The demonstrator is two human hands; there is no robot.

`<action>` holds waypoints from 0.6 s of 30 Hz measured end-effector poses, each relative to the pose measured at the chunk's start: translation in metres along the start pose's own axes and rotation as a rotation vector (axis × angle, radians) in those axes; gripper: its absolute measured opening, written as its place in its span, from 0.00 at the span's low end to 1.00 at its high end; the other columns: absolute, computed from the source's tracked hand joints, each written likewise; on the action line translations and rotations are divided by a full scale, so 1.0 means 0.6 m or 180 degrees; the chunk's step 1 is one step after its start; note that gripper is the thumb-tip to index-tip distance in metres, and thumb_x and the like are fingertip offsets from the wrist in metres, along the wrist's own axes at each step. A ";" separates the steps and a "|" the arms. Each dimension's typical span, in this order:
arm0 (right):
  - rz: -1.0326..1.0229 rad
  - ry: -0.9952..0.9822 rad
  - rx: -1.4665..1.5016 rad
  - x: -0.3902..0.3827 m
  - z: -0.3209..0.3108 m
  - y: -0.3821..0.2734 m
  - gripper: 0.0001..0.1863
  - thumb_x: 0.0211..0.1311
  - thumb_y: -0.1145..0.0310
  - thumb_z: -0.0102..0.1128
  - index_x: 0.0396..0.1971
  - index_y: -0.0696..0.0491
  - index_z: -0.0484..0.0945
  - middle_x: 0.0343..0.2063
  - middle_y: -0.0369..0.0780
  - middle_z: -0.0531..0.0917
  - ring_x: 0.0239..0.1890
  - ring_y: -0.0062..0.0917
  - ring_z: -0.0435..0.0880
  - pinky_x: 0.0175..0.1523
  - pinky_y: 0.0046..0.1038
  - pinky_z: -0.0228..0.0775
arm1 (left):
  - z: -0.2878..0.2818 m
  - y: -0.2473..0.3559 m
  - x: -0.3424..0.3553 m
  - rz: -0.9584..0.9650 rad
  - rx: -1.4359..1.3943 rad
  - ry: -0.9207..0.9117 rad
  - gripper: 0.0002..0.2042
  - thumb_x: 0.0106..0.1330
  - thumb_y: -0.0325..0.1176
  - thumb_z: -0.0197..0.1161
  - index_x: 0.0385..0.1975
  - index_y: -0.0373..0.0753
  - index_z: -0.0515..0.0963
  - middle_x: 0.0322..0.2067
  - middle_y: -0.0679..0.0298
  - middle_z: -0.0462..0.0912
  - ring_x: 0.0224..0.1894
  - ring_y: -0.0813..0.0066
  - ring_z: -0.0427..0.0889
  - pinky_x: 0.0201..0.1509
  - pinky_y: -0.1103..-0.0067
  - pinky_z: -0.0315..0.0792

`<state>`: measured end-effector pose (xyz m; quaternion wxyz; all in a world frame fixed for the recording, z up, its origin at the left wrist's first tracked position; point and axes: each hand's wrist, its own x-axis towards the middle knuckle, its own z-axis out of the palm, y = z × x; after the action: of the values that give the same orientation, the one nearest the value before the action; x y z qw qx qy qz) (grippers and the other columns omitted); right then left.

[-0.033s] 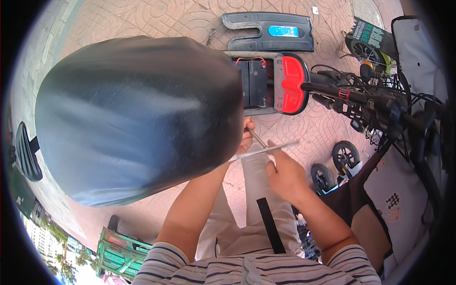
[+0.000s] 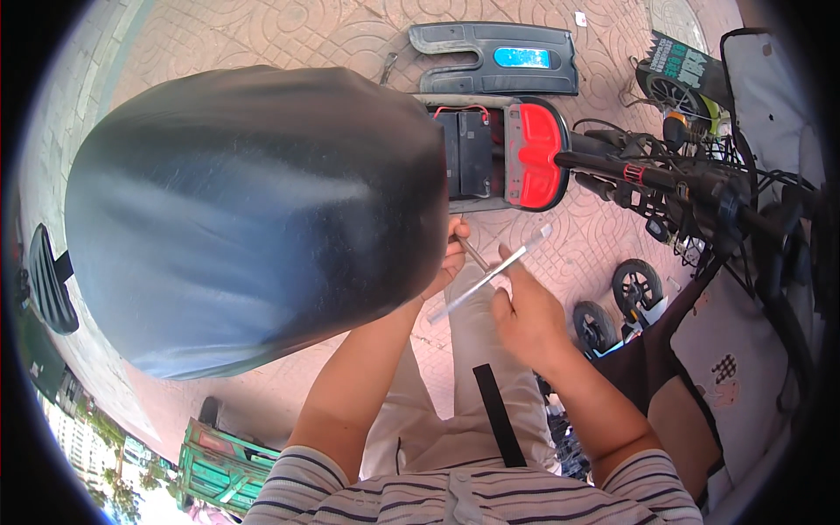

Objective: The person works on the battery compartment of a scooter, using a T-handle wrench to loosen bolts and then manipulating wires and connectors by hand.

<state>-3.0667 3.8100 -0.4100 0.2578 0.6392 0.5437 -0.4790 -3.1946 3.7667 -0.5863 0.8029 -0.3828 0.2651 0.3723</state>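
A T-handle wrench (image 2: pixel 483 282) is held low beside the electric scooter, its thin shaft slanting toward the scooter's side. My left hand (image 2: pixel 454 247) is closed around the shaft close to the black seat (image 2: pixel 262 201), which hides part of that hand. At the crossbar is my right hand (image 2: pixel 532 322), fingers curled, with the bar passing between thumb and forefinger. The wrench's working end is hidden. Above my hands, the open footwell shows a black battery (image 2: pixel 468 153) with a red wire, next to a red plastic panel (image 2: pixel 535 153).
A dark floorboard cover (image 2: pixel 525 79) lies on the paving beyond the scooter. Handlebar cables and a steering column (image 2: pixel 647 175) fill the right side. A small wheeled bike (image 2: pixel 637 289) stands right of my hands. A green cart (image 2: pixel 223 472) is at lower left.
The wrench's crossbar has turned, its right end swinging up and away and its left end down toward me. Both hands stay almost in place.
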 end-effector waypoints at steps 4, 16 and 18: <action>-0.1046 0.0471 0.0671 -0.008 0.001 -0.039 0.26 0.64 0.71 0.49 0.64 0.52 0.64 0.42 0.53 0.81 0.39 0.48 0.83 0.43 0.45 0.74 | -0.004 -0.001 -0.008 -0.0153 0.0313 -0.0359 0.08 0.71 0.35 0.60 0.38 0.38 0.73 0.29 0.72 0.76 0.19 0.91 0.60 0.17 0.91 0.55; -0.0501 0.0366 0.0021 0.005 0.002 0.000 0.28 0.62 0.71 0.49 0.64 0.59 0.64 0.45 0.54 0.80 0.40 0.49 0.83 0.45 0.44 0.74 | 0.000 0.005 -0.009 0.0143 0.0261 0.0070 0.06 0.71 0.32 0.58 0.38 0.36 0.74 0.30 0.70 0.78 0.20 0.90 0.63 0.17 0.91 0.56; -0.0985 0.0917 0.0515 0.007 0.008 -0.018 0.29 0.61 0.72 0.50 0.64 0.59 0.63 0.47 0.54 0.79 0.39 0.50 0.82 0.44 0.45 0.75 | 0.008 0.004 -0.012 0.0127 0.0229 0.0227 0.07 0.72 0.33 0.58 0.35 0.36 0.75 0.30 0.70 0.78 0.20 0.91 0.64 0.17 0.90 0.59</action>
<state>-3.0788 3.8106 -0.4137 0.0488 0.6285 0.6262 -0.4587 -3.2000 3.7687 -0.5792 0.7986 -0.3614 0.3144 0.3645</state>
